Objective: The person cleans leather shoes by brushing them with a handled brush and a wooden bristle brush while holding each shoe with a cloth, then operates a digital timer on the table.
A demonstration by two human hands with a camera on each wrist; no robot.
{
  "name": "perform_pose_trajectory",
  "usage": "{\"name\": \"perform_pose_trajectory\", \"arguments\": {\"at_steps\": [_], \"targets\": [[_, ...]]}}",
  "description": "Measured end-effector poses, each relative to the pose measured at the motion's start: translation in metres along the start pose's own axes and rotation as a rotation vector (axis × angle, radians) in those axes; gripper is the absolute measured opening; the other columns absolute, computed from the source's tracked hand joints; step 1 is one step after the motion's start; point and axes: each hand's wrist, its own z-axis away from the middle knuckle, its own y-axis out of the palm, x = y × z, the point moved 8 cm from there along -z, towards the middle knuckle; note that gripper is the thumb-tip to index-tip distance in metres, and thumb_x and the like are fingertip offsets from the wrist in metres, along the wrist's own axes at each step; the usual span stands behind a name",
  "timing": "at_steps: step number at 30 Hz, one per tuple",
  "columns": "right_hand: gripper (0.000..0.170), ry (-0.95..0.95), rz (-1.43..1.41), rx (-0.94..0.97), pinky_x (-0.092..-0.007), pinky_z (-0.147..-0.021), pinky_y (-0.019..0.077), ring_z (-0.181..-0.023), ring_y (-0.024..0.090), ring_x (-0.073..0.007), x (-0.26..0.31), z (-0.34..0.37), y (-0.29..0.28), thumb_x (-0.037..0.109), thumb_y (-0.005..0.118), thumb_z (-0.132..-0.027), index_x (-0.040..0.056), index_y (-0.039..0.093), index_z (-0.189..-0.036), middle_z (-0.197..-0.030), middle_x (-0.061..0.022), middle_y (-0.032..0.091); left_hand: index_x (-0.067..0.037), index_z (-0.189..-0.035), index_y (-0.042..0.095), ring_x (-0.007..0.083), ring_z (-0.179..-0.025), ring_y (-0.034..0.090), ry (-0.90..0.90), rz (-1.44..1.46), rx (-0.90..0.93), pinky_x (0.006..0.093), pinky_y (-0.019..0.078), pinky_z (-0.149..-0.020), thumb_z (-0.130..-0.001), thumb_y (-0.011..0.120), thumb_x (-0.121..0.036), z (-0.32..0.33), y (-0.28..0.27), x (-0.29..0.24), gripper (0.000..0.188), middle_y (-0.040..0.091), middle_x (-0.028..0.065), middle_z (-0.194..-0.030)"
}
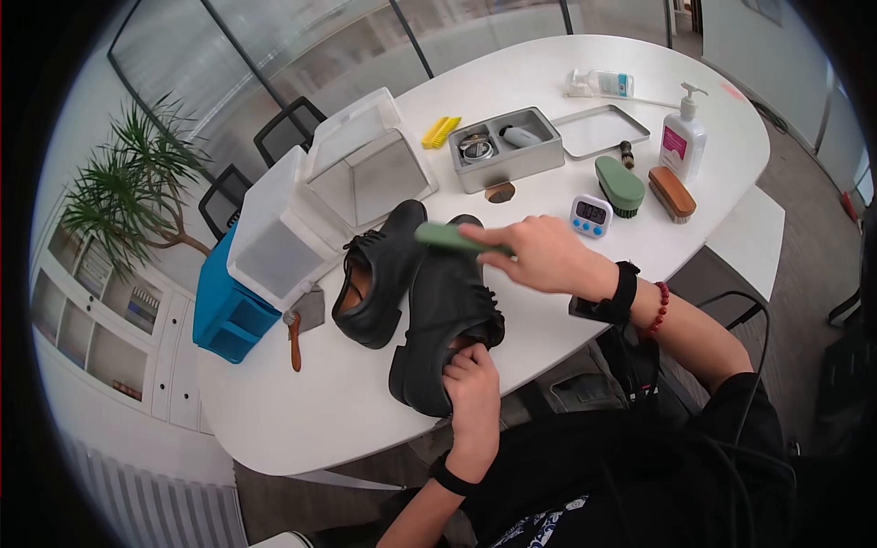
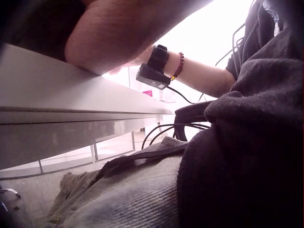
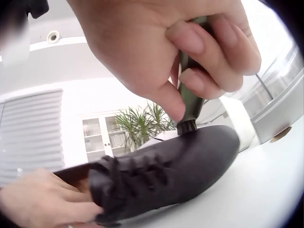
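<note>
My right hand (image 1: 548,256) grips a slim green-handled brush (image 1: 443,237) above the toe of a black lace-up shoe (image 1: 443,297). In the right wrist view, the brush's short dark bristles (image 3: 186,127) meet the upper near the toe. Fingers of my left hand (image 1: 472,384) curl into the shoe's opening at the heel and hold it on the table. The matching black shoe (image 1: 365,315) stands just to its left. My left wrist view shows a bare forearm or hand edge (image 2: 109,38) at the table edge, with the shoe hidden.
White boxes with clear panels (image 1: 283,224) and a blue bag (image 1: 233,310) stand left. Behind are a yellow brush (image 1: 440,132) and a two-compartment metal tin (image 1: 512,169). Right lie a timer (image 1: 591,216), a green brush (image 1: 620,185), a brown brush (image 1: 672,192) and a pump bottle (image 1: 682,142).
</note>
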Motion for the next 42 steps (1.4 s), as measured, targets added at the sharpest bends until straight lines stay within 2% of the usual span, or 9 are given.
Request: {"name": "perform_pose_trajectory", "arguments": {"at_steps": [2, 6, 9, 13, 19, 22, 30, 39, 42], "targets": [[0.046, 0.088, -0.064, -0.074, -0.0431, -0.066, 0.0510, -0.068, 0.065, -0.0382, -0.014, -0.002, -0.008, 0.028, 0.067, -0.093, 0.0221, 0.062, -0.139, -0.072, -0.0197, 0.066, -0.011, -0.093, 0.054, 0.0071, -0.065, 0.053, 0.027, -0.063, -0.030, 0.0236, 0.0396, -0.061, -0.097, 0.055, -0.016, 0.000, -0.003, 0.000, 0.006, 0.050, -0.0043, -0.073], [0.047, -0.024, -0.119, 0.011, -0.0442, -0.068, 0.0516, -0.069, 0.065, -0.0390, 0.016, 0.008, -0.005, 0.026, 0.068, -0.092, 0.0182, 0.062, -0.138, -0.076, -0.0213, 0.067, -0.007, -0.098, 0.057, 0.0122, -0.068, 0.059, 0.000, -0.007, -0.007, 0.0264, 0.0447, -0.064, -0.090, 0.060, -0.015, 0.002, 0.001, -0.006, 0.011, 0.055, -0.0009, -0.076], [0.047, -0.196, -0.221, 0.201, -0.0431, -0.066, 0.0520, -0.067, 0.065, -0.0380, 0.054, 0.025, 0.010, 0.027, 0.067, -0.093, 0.0219, 0.062, -0.139, -0.074, -0.0187, 0.068, -0.008, -0.098, 0.057, 0.0123, -0.068, 0.059, -0.005, 0.029, 0.011, 0.0270, 0.0444, -0.064, -0.091, 0.060, -0.016, 0.002, 0.004, -0.007, 0.011, 0.055, -0.0009, -0.076], [0.045, -0.136, -0.036, 0.234, -0.0424, -0.063, 0.0510, -0.065, 0.065, -0.0364, 0.063, 0.026, 0.007, 0.029, 0.067, -0.093, 0.0251, 0.063, -0.138, -0.071, -0.0159, 0.068, -0.009, -0.096, 0.056, 0.0125, -0.068, 0.058, -0.003, 0.026, 0.000, 0.0270, 0.0442, -0.063, -0.091, 0.059, -0.016, 0.001, 0.002, -0.004, 0.009, 0.055, -0.0007, -0.076], [0.044, -0.011, 0.151, -0.136, -0.0428, -0.061, 0.0501, -0.064, 0.065, -0.0363, 0.005, 0.005, -0.009, 0.028, 0.065, -0.095, 0.0236, 0.062, -0.139, -0.069, -0.0166, 0.066, -0.008, -0.095, 0.056, 0.0122, -0.068, 0.058, -0.014, 0.015, -0.017, 0.0266, 0.0436, -0.063, -0.090, 0.060, -0.015, -0.001, 0.002, -0.004, 0.009, 0.055, -0.0006, -0.076], [0.044, 0.109, -0.011, -0.062, -0.0440, -0.063, 0.0504, -0.065, 0.064, -0.0379, -0.012, -0.001, -0.007, 0.025, 0.066, -0.095, 0.0211, 0.062, -0.139, -0.069, -0.0188, 0.065, -0.009, -0.095, 0.057, 0.0098, -0.067, 0.056, -0.008, -0.031, -0.030, 0.0254, 0.0413, -0.062, -0.093, 0.058, -0.015, 0.000, 0.000, 0.000, 0.006, 0.052, -0.0027, -0.075], [0.042, -0.170, 0.033, 0.121, -0.0413, -0.057, 0.0495, -0.058, 0.062, -0.0365, 0.082, 0.034, 0.004, 0.030, 0.067, -0.094, 0.0197, 0.066, -0.135, -0.061, -0.0158, 0.062, -0.008, -0.097, 0.058, 0.0113, -0.067, 0.056, 0.003, 0.010, -0.017, 0.0262, 0.0428, -0.063, -0.090, 0.058, -0.016, 0.001, 0.000, -0.004, 0.010, 0.052, -0.0013, -0.076], [0.039, 0.013, 0.154, -0.177, -0.0425, -0.059, 0.0499, -0.059, 0.062, -0.0362, 0.006, 0.004, -0.016, 0.028, 0.067, -0.094, 0.0210, 0.068, -0.132, -0.063, -0.0168, 0.063, -0.007, -0.096, 0.057, 0.0099, -0.066, 0.056, -0.004, 0.010, -0.067, 0.0255, 0.0422, -0.061, -0.091, 0.059, -0.015, 0.000, -0.002, -0.002, 0.009, 0.052, -0.0025, -0.074], [0.040, 0.061, 0.072, -0.114, -0.0434, -0.061, 0.0505, -0.062, 0.063, -0.0370, 0.000, 0.004, -0.015, 0.025, 0.067, -0.093, 0.0190, 0.068, -0.132, -0.065, -0.0190, 0.063, -0.007, -0.096, 0.057, 0.0101, -0.066, 0.056, 0.000, -0.007, -0.066, 0.0252, 0.0423, -0.061, -0.091, 0.059, -0.014, 0.000, -0.001, -0.003, 0.009, 0.052, -0.0021, -0.075]]}}
